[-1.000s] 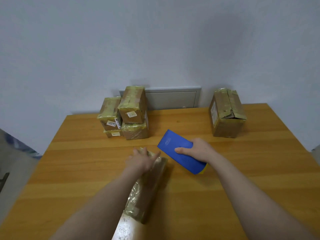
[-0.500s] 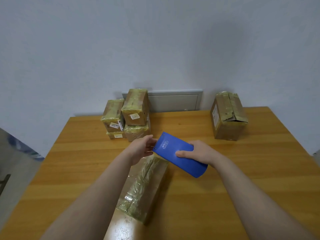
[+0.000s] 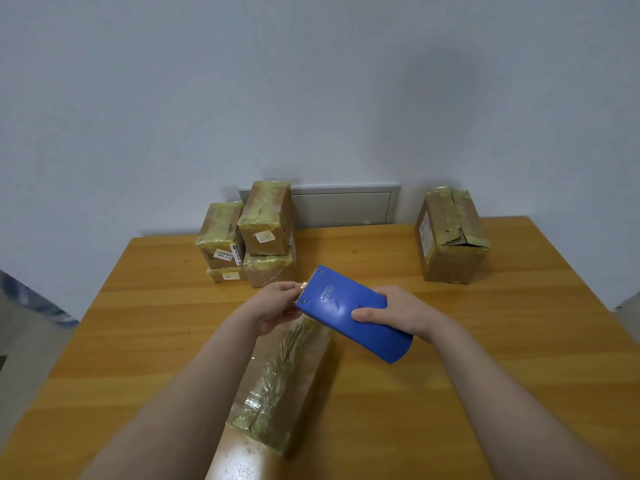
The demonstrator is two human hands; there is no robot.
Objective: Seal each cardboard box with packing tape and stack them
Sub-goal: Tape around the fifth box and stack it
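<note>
The right hand [image 3: 398,315] grips the blue tape dispenser [image 3: 343,306] over the near box [image 3: 287,386]; the left hand [image 3: 277,303] pinches its tape end [image 3: 304,285], seemingly ready to pull.

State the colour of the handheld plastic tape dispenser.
The plastic tape dispenser is bright blue; the head view shows it best.

One head-worn wide-angle view, looking forward and down; the table [image 3: 519,358] fills the lower half of the frame, the wall [image 3: 311,81] the upper half; left hand [image 3: 275,306] and right hand [image 3: 403,315] sit close, mid-frame.
</note>
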